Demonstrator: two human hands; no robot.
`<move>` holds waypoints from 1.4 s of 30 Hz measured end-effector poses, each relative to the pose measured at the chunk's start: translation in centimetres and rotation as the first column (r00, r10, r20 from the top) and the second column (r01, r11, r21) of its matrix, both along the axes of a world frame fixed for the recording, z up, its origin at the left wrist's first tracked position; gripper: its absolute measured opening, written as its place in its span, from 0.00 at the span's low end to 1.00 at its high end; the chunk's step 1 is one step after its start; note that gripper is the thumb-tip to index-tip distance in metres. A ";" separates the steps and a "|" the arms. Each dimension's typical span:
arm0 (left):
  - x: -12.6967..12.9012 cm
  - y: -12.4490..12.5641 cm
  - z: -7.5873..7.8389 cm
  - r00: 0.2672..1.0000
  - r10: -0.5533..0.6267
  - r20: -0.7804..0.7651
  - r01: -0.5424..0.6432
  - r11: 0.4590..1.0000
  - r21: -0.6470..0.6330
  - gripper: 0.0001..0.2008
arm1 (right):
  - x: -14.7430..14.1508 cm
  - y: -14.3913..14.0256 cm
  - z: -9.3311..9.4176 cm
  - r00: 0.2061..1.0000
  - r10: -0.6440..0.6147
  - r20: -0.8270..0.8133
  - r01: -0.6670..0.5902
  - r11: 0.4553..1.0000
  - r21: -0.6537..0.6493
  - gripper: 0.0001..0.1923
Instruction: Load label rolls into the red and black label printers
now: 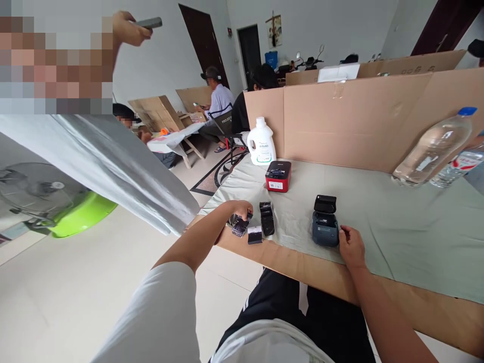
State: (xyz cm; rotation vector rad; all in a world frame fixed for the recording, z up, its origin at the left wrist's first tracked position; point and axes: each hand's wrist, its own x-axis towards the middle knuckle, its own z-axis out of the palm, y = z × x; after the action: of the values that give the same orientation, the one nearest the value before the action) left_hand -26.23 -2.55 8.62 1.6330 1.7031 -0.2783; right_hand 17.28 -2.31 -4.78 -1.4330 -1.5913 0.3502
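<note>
Left hand (239,208) is gripping a small black part (240,225) at the table's near-left edge, fingers curled over it. Right hand (351,245) is resting against the right side of the dark blue-grey device (325,227), fingers bent and touching its casing; lid standing open. Two more black pieces (266,218) are lying between the hands on the grey-green cloth (397,222). A red-and-black device (278,176) is sitting further back, near a white jug (260,142). Clear bottles (434,146) are standing at far right before the cardboard wall (340,121). Another person's hand (126,29) is holding a phone, upper left.
</note>
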 end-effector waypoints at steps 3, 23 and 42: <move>1.5 -0.9 -0.4 0.978 -0.124 -0.167 0.126 0.992 0.004 0.21 | 0.0 -0.1 0.2 1.000 -0.002 0.003 0.002 1.000 0.005 0.21; 10.8 -2.4 2.6 0.909 -0.169 0.381 0.156 0.986 0.065 0.16 | -1.0 -1.7 1.1 0.998 -0.018 -0.056 0.028 0.983 0.183 0.22; 25.7 5.3 0.7 0.844 -0.525 0.108 0.446 0.801 0.400 0.14 | -1.7 -3.5 4.2 0.968 0.194 0.159 -0.241 0.893 0.380 0.12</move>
State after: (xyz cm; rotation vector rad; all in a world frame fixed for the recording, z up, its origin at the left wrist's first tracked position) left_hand -0.49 2.72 9.36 2.2861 1.1866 -0.0230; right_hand 15.57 -5.80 -0.60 -0.9795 -1.8029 0.0613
